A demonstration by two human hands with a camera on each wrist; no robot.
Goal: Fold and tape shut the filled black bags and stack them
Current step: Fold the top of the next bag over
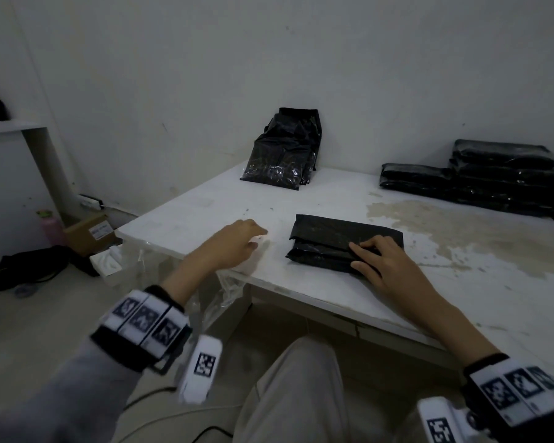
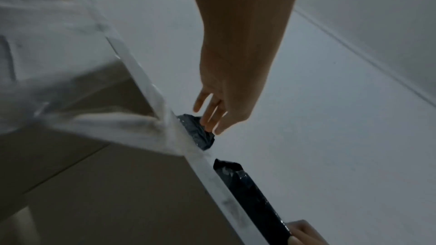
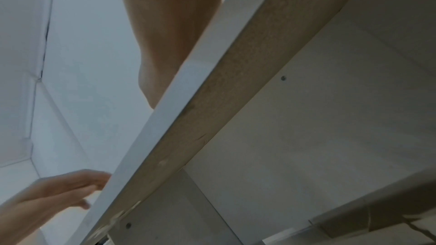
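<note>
A folded black bag [image 1: 333, 238] lies flat on the white table [image 1: 333, 292] in front of me. My right hand [image 1: 365, 254] rests on its near right part, fingers straight and pressing the fold down. My left hand [image 1: 256, 238] hovers low over the table's near left corner, fingers relaxed and holding nothing that I can make out. The left wrist view shows the left hand [image 2: 208, 120] with loose straight fingers, and the folded bag [image 2: 250, 193] along the table edge. In the right wrist view the table edge [image 3: 146, 156] hides my right fingers.
Several unfolded filled black bags [image 1: 282, 155] lean against the back wall. A stack of finished bags [image 1: 499, 180] sits at the back right. Clear plastic [image 1: 227, 286] hangs over the table's front left edge. On the floor at left are a cardboard box [image 1: 90, 233] and a pink bottle [image 1: 53, 227].
</note>
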